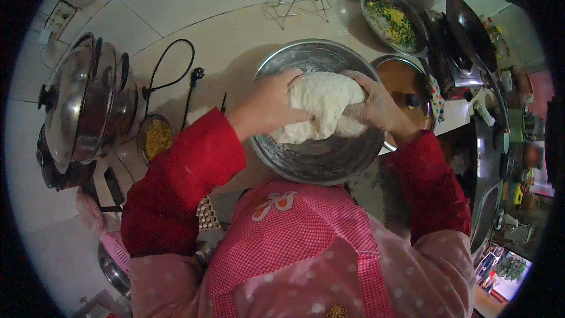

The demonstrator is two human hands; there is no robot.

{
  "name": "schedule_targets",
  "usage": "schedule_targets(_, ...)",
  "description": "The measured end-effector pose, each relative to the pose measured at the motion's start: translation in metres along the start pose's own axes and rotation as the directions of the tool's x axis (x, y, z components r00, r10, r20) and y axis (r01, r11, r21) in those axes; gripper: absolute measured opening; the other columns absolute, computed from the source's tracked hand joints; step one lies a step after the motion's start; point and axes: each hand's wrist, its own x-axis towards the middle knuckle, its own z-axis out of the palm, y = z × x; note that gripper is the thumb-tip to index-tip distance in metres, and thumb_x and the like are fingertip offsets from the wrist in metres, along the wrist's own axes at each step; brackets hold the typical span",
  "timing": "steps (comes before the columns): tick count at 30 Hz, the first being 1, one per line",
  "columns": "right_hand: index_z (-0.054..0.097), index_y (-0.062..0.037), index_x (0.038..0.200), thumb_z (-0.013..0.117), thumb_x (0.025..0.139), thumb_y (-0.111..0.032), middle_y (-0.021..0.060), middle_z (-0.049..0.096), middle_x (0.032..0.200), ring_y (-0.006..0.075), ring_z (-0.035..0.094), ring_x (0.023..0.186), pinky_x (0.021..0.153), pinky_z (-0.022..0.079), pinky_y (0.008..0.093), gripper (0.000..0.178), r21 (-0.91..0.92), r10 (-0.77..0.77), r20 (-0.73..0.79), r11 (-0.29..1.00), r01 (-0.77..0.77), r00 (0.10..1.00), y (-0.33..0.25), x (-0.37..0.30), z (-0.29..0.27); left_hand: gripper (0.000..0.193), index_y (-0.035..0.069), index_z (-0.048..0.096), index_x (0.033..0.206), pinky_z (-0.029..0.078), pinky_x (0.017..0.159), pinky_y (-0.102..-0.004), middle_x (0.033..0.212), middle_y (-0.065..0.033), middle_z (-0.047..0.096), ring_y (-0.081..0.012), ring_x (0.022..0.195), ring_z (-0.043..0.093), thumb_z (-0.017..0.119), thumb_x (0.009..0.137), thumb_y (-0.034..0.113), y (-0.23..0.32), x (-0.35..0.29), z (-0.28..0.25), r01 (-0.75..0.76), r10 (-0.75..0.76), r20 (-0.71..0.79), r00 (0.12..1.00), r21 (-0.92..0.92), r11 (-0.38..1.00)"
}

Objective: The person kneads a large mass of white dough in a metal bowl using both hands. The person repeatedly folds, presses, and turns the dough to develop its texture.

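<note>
A large lump of pale dough [322, 101] is held between my two hands over a wide metal bowl [318, 165]. My left hand [268, 105] grips the dough's left side, its fingers wrapped round it. On the right side my right hand [379, 105] is closed on the same dough, fingers curled over its edge. The lump hangs unevenly, with a lower flap at its left and a fold in the middle. Flour or dough smears coat the bowl's inner wall. Whether the dough's underside touches the bowl is hidden.
A lidded pan [400, 76] stands right of the bowl, with a dish of chopped greens and yellow bits [391, 22] behind it. At the left are a large lidded pot [76, 103], a small bowl of yellow food [158, 136] and a black plug cable [191, 82]. A wire rack [300, 3] stands at the back.
</note>
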Motion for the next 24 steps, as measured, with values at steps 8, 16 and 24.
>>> schedule_targets(8, 0.052, -0.0020, 0.124, 0.065, 0.081, -0.012, 0.0177, 0.048, 0.132, 0.0331, 0.040, 0.128, 0.106, 0.032, 0.0415, 0.046, -0.290, -0.030, 0.160, 0.954, 0.075, 0.987, 0.035, -0.024, 0.003, 0.059, 0.000, 0.052, 0.123, 0.037, 0.102, -0.0408, 0.125, -0.0232, 0.051, -0.0360, 0.118, 0.049, 0.073, 0.074, 0.026, -0.061, -0.020, 0.007, 0.034, -0.035, 0.204, 0.978, 0.006, 0.999)
schedule_targets(16, 0.035, -0.0137, 0.142, 0.053, 0.085, -0.049, 0.0177, 0.033, 0.145, 0.0432, 0.030, 0.131, 0.094, 0.032, 0.0662, 0.069, -0.871, -0.138, -0.091, 0.491, -0.012, 0.986, 0.067, 0.033, 0.072, 0.104, -0.003, 0.018, 0.143, 0.014, 0.108, -0.0603, 0.149, -0.0275, 0.010, -0.0466, 0.138, 0.008, 0.065, 0.073, 0.057, -0.054, 0.005, 0.103, 0.261, -0.303, 0.010, 0.953, 0.483, 0.836)
schedule_targets(24, 0.028, -0.0134, 0.145, 0.052, 0.084, -0.051, 0.0237, 0.019, 0.149, 0.0478, 0.013, 0.137, 0.091, 0.024, 0.0748, 0.076, -0.883, -0.161, -0.096, 0.469, -0.009, 0.982, 0.096, 0.013, 0.099, 0.114, 0.007, 0.005, 0.148, 0.006, 0.101, -0.0709, 0.152, -0.0219, -0.007, -0.0467, 0.139, -0.008, 0.068, 0.066, 0.056, -0.063, -0.002, 0.132, 0.342, -0.424, 0.065, 0.903, 0.486, 0.804)
